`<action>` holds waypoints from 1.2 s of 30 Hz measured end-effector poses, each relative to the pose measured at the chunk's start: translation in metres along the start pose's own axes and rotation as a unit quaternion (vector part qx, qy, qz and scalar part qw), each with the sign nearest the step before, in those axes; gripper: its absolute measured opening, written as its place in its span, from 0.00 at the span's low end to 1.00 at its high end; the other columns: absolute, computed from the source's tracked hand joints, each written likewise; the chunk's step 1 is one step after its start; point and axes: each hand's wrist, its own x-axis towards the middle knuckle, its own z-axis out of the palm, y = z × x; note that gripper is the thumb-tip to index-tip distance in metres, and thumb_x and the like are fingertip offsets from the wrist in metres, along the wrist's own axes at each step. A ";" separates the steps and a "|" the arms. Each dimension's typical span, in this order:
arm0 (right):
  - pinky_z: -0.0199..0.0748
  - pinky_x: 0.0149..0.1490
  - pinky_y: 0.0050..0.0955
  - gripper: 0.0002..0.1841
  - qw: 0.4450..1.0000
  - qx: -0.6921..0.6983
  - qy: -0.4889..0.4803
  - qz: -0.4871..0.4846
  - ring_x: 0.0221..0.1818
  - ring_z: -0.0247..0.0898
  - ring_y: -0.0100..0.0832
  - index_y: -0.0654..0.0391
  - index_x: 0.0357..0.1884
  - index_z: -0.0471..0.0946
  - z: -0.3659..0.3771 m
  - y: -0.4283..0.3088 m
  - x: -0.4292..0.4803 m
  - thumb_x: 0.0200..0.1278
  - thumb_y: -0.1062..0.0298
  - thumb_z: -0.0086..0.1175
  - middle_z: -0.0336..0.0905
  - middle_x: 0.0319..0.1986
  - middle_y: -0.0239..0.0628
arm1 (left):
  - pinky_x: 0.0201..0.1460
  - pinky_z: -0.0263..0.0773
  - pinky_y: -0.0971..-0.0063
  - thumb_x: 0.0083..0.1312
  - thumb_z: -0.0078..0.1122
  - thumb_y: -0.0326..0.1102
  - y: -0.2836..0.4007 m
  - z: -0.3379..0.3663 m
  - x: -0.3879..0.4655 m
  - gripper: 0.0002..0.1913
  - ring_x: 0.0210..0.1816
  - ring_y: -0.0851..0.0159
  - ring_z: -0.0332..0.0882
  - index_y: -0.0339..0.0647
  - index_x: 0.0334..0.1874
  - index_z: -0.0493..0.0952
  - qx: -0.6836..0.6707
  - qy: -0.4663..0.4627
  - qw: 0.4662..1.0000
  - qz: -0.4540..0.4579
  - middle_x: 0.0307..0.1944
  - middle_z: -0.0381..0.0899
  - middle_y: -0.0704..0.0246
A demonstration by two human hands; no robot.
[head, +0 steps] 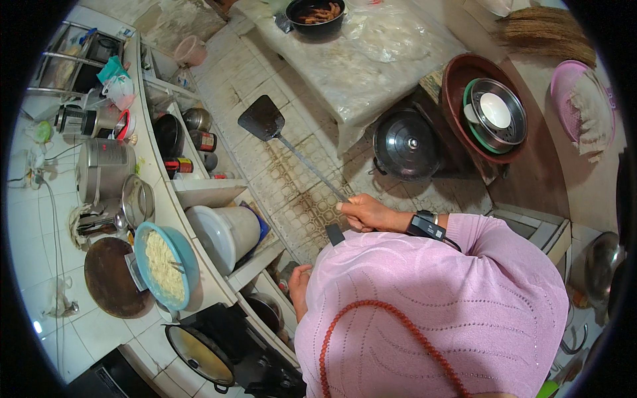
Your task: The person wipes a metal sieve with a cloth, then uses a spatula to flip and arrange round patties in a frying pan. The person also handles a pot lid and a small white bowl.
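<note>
My right hand (pixel 367 213) grips the handle end of a long metal wok spatula (pixel 313 166). Its dark, broad blade (pixel 262 119) points away from me above the tiled floor. My left hand (pixel 298 288) hangs beside my body near the shelves under the counter, partly covered by my pink sweater; whether its fingers are closed is unclear. On the counter to my left, a light blue basin (pixel 190 268) holds a pale, crumbly dough-like mass (pixel 161 261) with a utensil stuck in it. Closer to me, a black-rimmed pan (pixel 201 353) with yellowish contents sits near a black stove (pixel 244 343).
A round wooden cutting board (pixel 112 278) and a rice cooker (pixel 105 169) stand on the counter. A white bucket (pixel 239 229) occupies the shelving below. Ahead is a plastic-covered table (pixel 318 74) bearing a black pot (pixel 314 31). A lidded pot (pixel 407 144) and brown basin (pixel 455 114) are to the right.
</note>
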 end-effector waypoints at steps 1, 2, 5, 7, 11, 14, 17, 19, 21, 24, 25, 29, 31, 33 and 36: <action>0.44 0.15 0.25 0.21 1.000 -0.002 -0.002 0.001 0.09 0.51 0.20 0.54 0.21 0.68 0.001 0.000 0.001 0.74 0.55 0.48 0.64 0.10 0.29 | 0.27 0.63 0.84 0.68 0.43 0.23 -0.002 -0.001 -0.001 0.12 0.24 0.79 0.68 0.37 0.45 0.78 -0.013 -0.002 1.000 -0.001 0.25 0.75 0.77; 0.45 0.15 0.25 0.21 1.000 -0.009 -0.005 0.004 0.09 0.51 0.20 0.54 0.21 0.68 0.002 0.000 0.002 0.74 0.55 0.48 0.64 0.10 0.29 | 0.27 0.63 0.84 0.68 0.43 0.23 -0.004 -0.002 -0.001 0.12 0.24 0.79 0.68 0.37 0.45 0.78 -0.013 0.003 1.000 -0.010 0.25 0.75 0.77; 0.45 0.15 0.25 0.22 1.000 -0.019 -0.007 0.015 0.09 0.51 0.20 0.53 0.20 0.67 0.005 -0.001 0.005 0.74 0.55 0.48 0.64 0.10 0.28 | 0.26 0.63 0.84 0.67 0.43 0.23 -0.010 -0.004 -0.004 0.11 0.24 0.79 0.68 0.36 0.44 0.78 -0.036 0.010 0.999 -0.025 0.25 0.76 0.76; 0.45 0.15 0.25 0.22 0.999 -0.026 -0.020 0.005 0.09 0.52 0.20 0.53 0.19 0.67 0.008 -0.001 0.008 0.74 0.55 0.48 0.64 0.10 0.29 | 0.26 0.63 0.84 0.67 0.44 0.23 -0.013 -0.005 -0.007 0.10 0.24 0.79 0.68 0.36 0.44 0.77 -0.082 0.005 0.996 -0.021 0.25 0.77 0.76; 0.47 0.15 0.25 0.24 0.997 -0.068 -0.025 0.020 0.09 0.53 0.20 0.53 0.18 0.66 0.014 -0.002 0.013 0.73 0.53 0.48 0.65 0.09 0.29 | 0.28 0.65 0.84 0.69 0.48 0.26 -0.019 -0.008 -0.016 0.08 0.26 0.79 0.70 0.35 0.44 0.77 -0.106 0.009 0.994 -0.034 0.28 0.79 0.75; 0.49 0.16 0.25 0.24 0.993 -0.111 -0.028 0.021 0.10 0.55 0.21 0.53 0.19 0.67 0.018 -0.002 0.016 0.72 0.52 0.49 0.65 0.10 0.29 | 0.30 0.68 0.85 0.70 0.50 0.29 -0.017 -0.010 -0.022 0.08 0.28 0.79 0.72 0.34 0.44 0.77 -0.066 0.027 0.997 -0.030 0.30 0.80 0.74; 0.49 0.16 0.23 0.24 0.993 -0.111 -0.031 0.009 0.10 0.54 0.21 0.54 0.18 0.67 0.021 0.000 0.019 0.74 0.52 0.48 0.65 0.10 0.30 | 0.33 0.69 0.84 0.70 0.51 0.29 -0.013 -0.009 -0.028 0.07 0.30 0.78 0.74 0.34 0.44 0.77 -0.010 0.016 0.999 0.039 0.32 0.81 0.72; 0.49 0.16 0.23 0.24 0.993 -0.108 -0.035 0.016 0.10 0.54 0.21 0.54 0.19 0.67 0.023 0.002 0.021 0.74 0.53 0.48 0.65 0.10 0.30 | 0.34 0.70 0.83 0.69 0.52 0.28 -0.012 -0.006 -0.032 0.07 0.31 0.77 0.74 0.33 0.43 0.77 -0.090 0.013 0.995 0.041 0.33 0.81 0.71; 0.50 0.17 0.23 0.23 0.995 -0.094 -0.040 0.020 0.10 0.55 0.21 0.54 0.19 0.68 0.023 0.005 0.023 0.73 0.52 0.48 0.66 0.10 0.30 | 0.35 0.70 0.82 0.67 0.54 0.27 -0.015 -0.003 -0.036 0.06 0.32 0.76 0.75 0.33 0.42 0.77 -0.093 0.022 0.995 -0.007 0.34 0.81 0.71; 0.51 0.17 0.24 0.23 0.996 -0.071 -0.044 0.023 0.11 0.57 0.21 0.54 0.21 0.69 0.021 0.006 0.023 0.72 0.51 0.50 0.67 0.11 0.30 | 0.37 0.69 0.82 0.65 0.55 0.25 -0.027 -0.009 -0.033 0.05 0.33 0.76 0.74 0.34 0.41 0.77 -0.045 0.014 0.998 -0.048 0.34 0.80 0.72; 0.51 0.17 0.24 0.22 0.996 -0.070 -0.047 0.021 0.11 0.57 0.21 0.54 0.21 0.69 0.020 0.006 0.023 0.72 0.51 0.50 0.67 0.11 0.30 | 0.37 0.69 0.82 0.64 0.56 0.24 -0.032 -0.014 -0.030 0.05 0.33 0.76 0.73 0.35 0.40 0.77 -0.020 0.005 0.998 -0.054 0.33 0.79 0.73; 0.47 0.15 0.23 0.24 0.998 -0.052 -0.029 0.010 0.09 0.53 0.20 0.54 0.19 0.66 0.016 0.000 0.018 0.75 0.53 0.47 0.65 0.10 0.30 | 0.35 0.65 0.83 0.62 0.57 0.24 -0.054 -0.030 -0.007 0.02 0.31 0.77 0.69 0.38 0.35 0.75 0.097 -0.011 0.995 0.007 0.29 0.74 0.77; 0.47 0.15 0.23 0.24 1.000 -0.024 -0.012 0.005 0.09 0.53 0.20 0.54 0.19 0.66 0.012 -0.004 0.015 0.75 0.54 0.47 0.65 0.10 0.31 | 0.35 0.63 0.82 0.62 0.57 0.24 -0.056 -0.032 0.005 0.03 0.30 0.77 0.66 0.40 0.32 0.74 0.145 -0.034 0.988 0.050 0.27 0.71 0.79; 0.46 0.15 0.24 0.24 1.000 -0.011 -0.002 0.009 0.09 0.53 0.21 0.54 0.18 0.66 0.007 -0.008 0.012 0.75 0.54 0.46 0.65 0.10 0.31 | 0.34 0.62 0.82 0.62 0.57 0.24 -0.048 -0.030 0.015 0.04 0.30 0.77 0.64 0.39 0.30 0.72 0.039 -0.055 0.997 -0.034 0.26 0.69 0.80; 0.46 0.15 0.24 0.24 1.000 0.015 0.006 -0.021 0.09 0.53 0.21 0.54 0.18 0.66 -0.004 -0.012 0.007 0.73 0.53 0.48 0.64 0.10 0.30 | 0.32 0.61 0.82 0.63 0.57 0.26 -0.022 -0.025 0.025 0.06 0.29 0.79 0.62 0.38 0.28 0.70 0.129 -0.066 0.989 -0.016 0.24 0.67 0.80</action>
